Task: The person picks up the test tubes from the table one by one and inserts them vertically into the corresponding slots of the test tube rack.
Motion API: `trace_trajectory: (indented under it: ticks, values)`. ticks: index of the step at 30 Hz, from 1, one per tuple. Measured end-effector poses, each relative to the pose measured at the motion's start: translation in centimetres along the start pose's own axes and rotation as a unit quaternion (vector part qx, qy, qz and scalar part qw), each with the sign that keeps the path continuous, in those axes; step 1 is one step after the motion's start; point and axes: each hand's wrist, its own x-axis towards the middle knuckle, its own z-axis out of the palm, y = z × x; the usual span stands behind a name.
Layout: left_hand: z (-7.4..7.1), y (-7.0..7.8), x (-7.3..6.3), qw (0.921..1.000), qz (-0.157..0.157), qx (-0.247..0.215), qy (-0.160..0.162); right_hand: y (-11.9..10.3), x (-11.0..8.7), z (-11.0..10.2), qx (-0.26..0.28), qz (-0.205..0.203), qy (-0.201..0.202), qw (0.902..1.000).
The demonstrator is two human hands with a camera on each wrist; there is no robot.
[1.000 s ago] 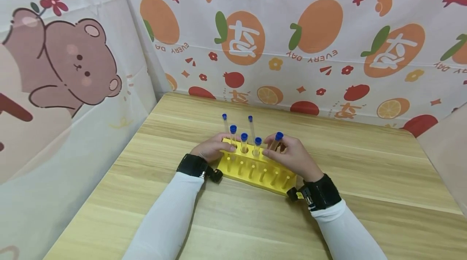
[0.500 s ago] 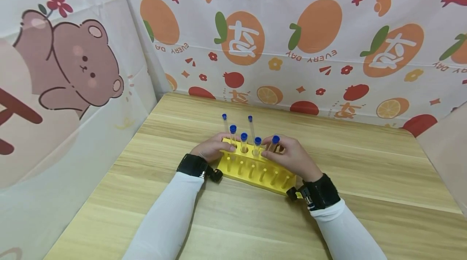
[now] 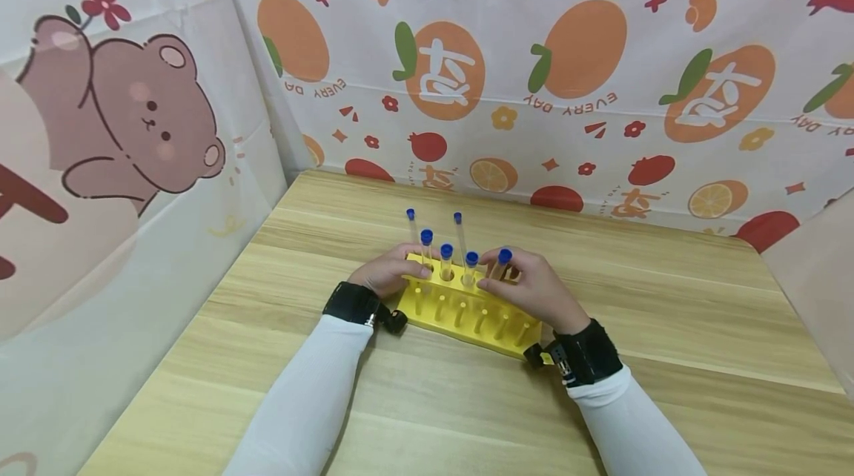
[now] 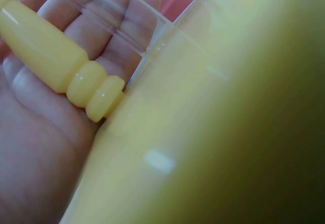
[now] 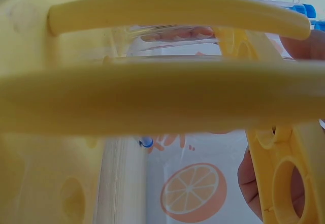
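Observation:
In the head view, a yellow test tube rack (image 3: 460,316) sits mid-table. My left hand (image 3: 387,270) grips its left end, thumb on the top plate; in the left wrist view a turned yellow post (image 4: 45,51) lies against the palm (image 4: 40,148). Three blue-capped test tubes (image 3: 446,261) stand in the rack's holes. My right hand (image 3: 534,283), over the right part, pinches another test tube (image 3: 505,256) between thumb and fingers; it leans right and its lower end is hidden. The right wrist view shows fingers (image 5: 249,183) behind the top plate, with open holes (image 5: 289,188).
Two thin blue-capped tubes, a left one (image 3: 411,215) and a right one (image 3: 458,219), show behind the rack, lower ends hidden. Pegs (image 3: 481,320) line the rack's front. A printed cloth (image 3: 580,113) hangs behind the wooden table (image 3: 454,417).
The test tube in my right hand has shifted slightly down and left, its cap lower than one second ago. My left hand and the rack stay put.

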Motion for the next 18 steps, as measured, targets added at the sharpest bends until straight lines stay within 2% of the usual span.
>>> trace_trajectory:
  ticks: [18]
  values:
    - [0.06, 0.18, 0.09, 1.0, 0.001, 0.001, -0.001, 0.07, 0.05, -0.11, 0.005, -0.004, 0.003, 1.0]
